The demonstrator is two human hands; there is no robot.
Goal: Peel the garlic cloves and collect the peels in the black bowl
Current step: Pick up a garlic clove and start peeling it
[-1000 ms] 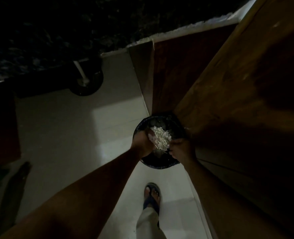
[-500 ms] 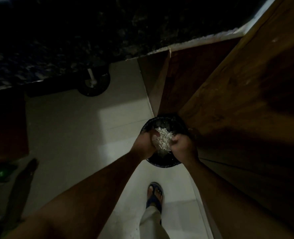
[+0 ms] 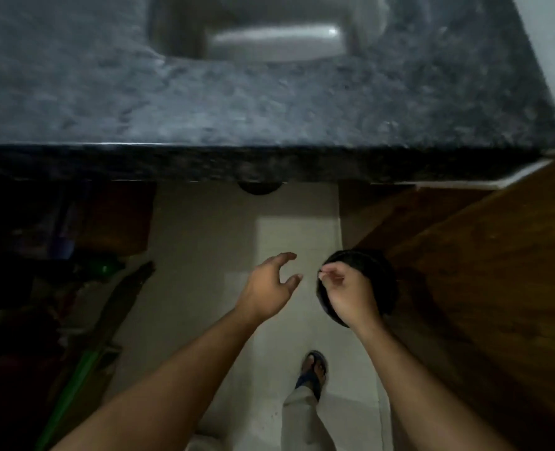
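The black bowl (image 3: 372,271) hangs low over the tiled floor, beside the wooden cabinet. My right hand (image 3: 351,296) grips its near-left rim, with the fingers curled over the edge. The hand and the dim light hide the inside of the bowl, and no garlic peels or cloves show. My left hand (image 3: 269,286) hovers apart from the bowl on its left, with the fingers spread and nothing in it.
A dark granite counter (image 3: 269,102) with a steel sink (image 3: 269,37) fills the top. An open wooden cabinet door (image 3: 484,288) stands at the right. My sandalled foot (image 3: 315,369) is on the floor. A green-handled broom (image 3: 74,382) and clutter lie at the left.
My left hand has let go of the bowl and opened to its left. The white peels seen in the bowl before no longer show. The view has swung up to the counter.
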